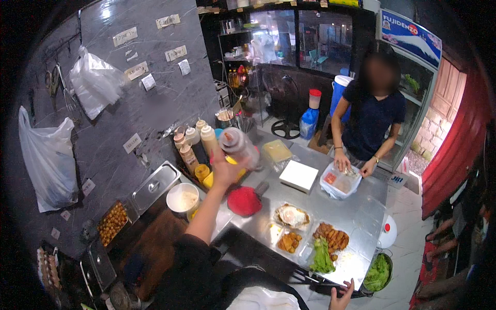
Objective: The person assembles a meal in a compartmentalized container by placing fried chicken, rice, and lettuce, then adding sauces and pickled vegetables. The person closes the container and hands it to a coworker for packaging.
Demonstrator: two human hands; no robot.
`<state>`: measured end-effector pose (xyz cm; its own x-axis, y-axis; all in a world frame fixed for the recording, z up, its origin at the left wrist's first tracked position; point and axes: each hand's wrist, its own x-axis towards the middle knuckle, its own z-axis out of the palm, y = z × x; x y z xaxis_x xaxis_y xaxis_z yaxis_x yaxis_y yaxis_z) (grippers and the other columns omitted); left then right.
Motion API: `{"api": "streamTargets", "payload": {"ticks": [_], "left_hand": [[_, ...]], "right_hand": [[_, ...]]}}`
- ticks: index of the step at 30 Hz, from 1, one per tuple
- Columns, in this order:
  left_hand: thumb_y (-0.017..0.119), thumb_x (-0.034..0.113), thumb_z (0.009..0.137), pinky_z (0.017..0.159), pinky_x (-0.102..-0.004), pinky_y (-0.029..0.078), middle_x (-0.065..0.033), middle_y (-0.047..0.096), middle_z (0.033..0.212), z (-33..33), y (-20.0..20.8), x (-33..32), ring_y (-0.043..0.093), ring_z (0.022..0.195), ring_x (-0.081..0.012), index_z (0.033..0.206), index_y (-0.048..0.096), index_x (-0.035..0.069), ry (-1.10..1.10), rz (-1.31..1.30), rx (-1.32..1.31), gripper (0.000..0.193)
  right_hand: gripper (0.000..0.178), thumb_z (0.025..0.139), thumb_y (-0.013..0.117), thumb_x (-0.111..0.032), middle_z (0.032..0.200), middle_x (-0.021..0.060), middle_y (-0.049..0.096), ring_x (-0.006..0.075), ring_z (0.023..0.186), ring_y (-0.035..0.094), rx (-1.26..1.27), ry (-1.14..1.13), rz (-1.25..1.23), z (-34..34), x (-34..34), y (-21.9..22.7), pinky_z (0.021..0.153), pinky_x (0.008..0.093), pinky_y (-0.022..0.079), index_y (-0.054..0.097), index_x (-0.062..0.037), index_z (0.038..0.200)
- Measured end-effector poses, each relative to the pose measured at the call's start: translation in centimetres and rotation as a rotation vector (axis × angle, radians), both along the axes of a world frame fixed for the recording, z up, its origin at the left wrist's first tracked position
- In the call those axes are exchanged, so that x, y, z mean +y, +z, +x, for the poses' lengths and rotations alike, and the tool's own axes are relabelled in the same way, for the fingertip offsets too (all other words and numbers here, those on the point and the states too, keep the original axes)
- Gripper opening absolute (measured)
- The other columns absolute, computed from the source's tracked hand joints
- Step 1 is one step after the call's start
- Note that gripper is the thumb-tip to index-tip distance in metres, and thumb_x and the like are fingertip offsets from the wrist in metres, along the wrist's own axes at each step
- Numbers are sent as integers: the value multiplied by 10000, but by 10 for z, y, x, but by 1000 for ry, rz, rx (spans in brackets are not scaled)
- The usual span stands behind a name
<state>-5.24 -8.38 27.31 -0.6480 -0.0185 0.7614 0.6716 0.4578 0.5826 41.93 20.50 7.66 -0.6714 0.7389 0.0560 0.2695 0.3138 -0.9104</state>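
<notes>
My left hand (228,171) reaches out over the sauce caddy, its fingers wrapped round a large clear squeeze bottle (241,146) with pinkish contents. Several other squeeze bottles (208,138) stand in the caddy beside it. At the table's near right corner is my right hand (341,296), fingers apart and holding nothing. Close to it on the steel table lie a lettuce leaf (323,257) and browned meat pieces (333,236), in what seems to be clear packaging. A fried egg (293,216) sits in another container, with small browned balls (290,241) below.
Across the table a co-worker (373,111) has both hands at a white plastic tub (340,181). A white square box (299,176), a red round item (244,201) and a white bucket (183,198) stand around. A pot of lettuce (377,273) is beyond the right edge.
</notes>
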Motion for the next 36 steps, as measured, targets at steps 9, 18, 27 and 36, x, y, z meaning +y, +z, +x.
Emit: {"api": "streamTargets", "payload": {"ticks": [9,18,27,36], "left_hand": [[877,321,612,888,-453,474,-245,612,1132,-166,-18,-96,607,1039,-389,1274,440,-47,552,119,-7,874],[797,214,706,1120,-500,231,-206,347,1444,-251,-100,-128,326,1353,-376,1466,223,21,831,-157,-158,972],[690,185,813,1091,-511,314,-267,353,1420,-281,-103,-77,348,1338,-413,1433,287,-4,441,-272,-73,763],[728,207,715,763,-449,558,-242,691,942,-377,-87,-121,692,871,-366,1067,636,-6,485,-843,-548,422]], "right_hand": [[464,873,625,10,1093,127,617,199,947,595,263,-377,25,-126,-55,-5,808,295,503,474,21,1311],[379,900,596,-31,974,91,579,147,886,525,69,-144,194,-209,-102,18,788,268,425,489,11,1262],[402,880,579,7,958,98,598,159,866,559,-45,-173,329,-245,-128,17,791,281,450,480,4,1270],[437,849,602,47,949,91,612,143,827,565,-117,-154,309,-226,-144,28,767,263,456,477,-5,1265]]}}
